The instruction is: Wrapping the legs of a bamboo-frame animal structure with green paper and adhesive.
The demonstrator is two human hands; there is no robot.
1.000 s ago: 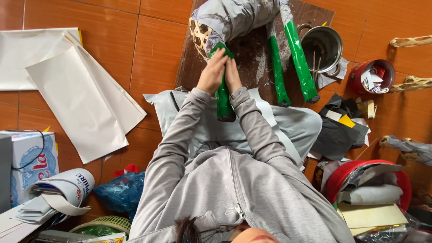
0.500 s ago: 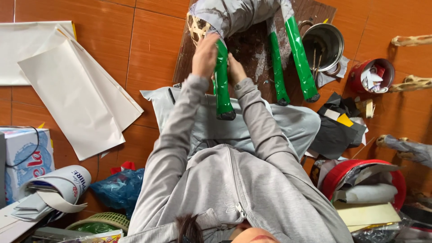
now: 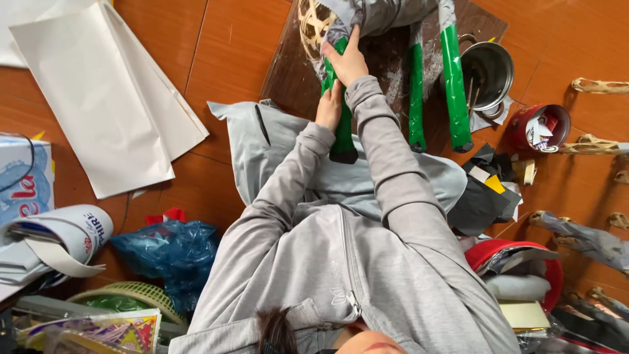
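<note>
On the dark board (image 3: pixel 288 72) that lies on the orange floor stands a grey paper-covered figure (image 3: pixel 380 13) with three green legs. Nearest the board's left half is the leg (image 3: pixel 342 134) that both hands work on. Right hand (image 3: pixel 347 60) sits at the top of this leg, fingers wrapped round it where green meets the grey covering, just beside a bare woven frame (image 3: pixel 311 23). Left hand (image 3: pixel 329 108) lies lower on the same leg, fingers curled against its left side, touching it; how firmly it grips I cannot tell. Two more green legs (image 3: pixel 452 85) stand to the right of the held one, still over the board. At the board's right edge sits a steel pot (image 3: pixel 488 69) with sticks in it, and beyond that a red tin (image 3: pixel 540 128) stuffed with paper scraps. Well left of the board lie large white sheets (image 3: pixel 98 98). Below the board, toward the person, a grey cloth (image 3: pixel 262 144) covers the lap. Far below and left of the board lies a blue plastic bag (image 3: pixel 167 252), near a green basket (image 3: pixel 131 298).
</note>
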